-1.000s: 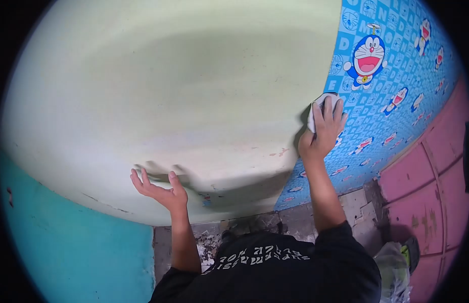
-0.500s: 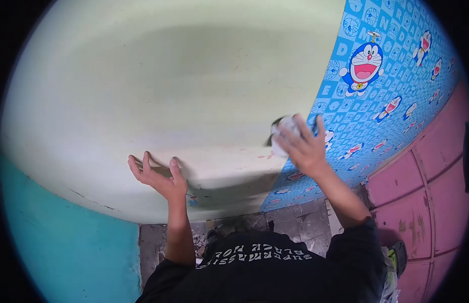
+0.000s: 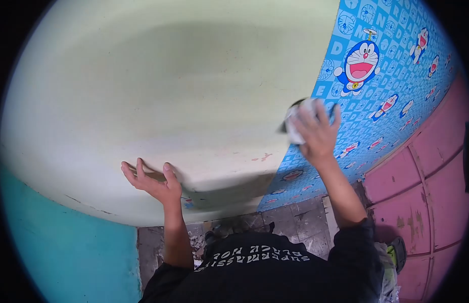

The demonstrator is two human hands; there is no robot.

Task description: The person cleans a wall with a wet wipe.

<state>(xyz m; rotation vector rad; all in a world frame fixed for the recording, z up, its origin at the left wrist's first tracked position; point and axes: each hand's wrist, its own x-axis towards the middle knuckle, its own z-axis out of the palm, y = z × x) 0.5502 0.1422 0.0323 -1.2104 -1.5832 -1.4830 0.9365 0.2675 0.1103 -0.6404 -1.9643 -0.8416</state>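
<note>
A pale green wall [image 3: 169, 86] fills most of the view. To its right hangs blue cartoon-cat wallpaper [image 3: 376, 86]. My right hand [image 3: 315, 131] presses a crumpled white cloth [image 3: 297, 121] flat against the wallpaper's left edge, where it meets the green wall. My left hand [image 3: 151, 182] lies flat on the lower part of the green wall, fingers spread, holding nothing. My black sleeves and shirt show at the bottom.
A teal wall section [image 3: 67, 252] lies at the lower left. A pink panelled door [image 3: 431, 182] stands on the right. Dirty grey floor tiles [image 3: 295, 222] with debris show below the wall. Something pale green and bag-like [image 3: 388, 267] sits at the bottom right.
My right hand slid the cloth down and left along the wallpaper's edge, then came back up and right. My left hand has stayed flat on the green wall.
</note>
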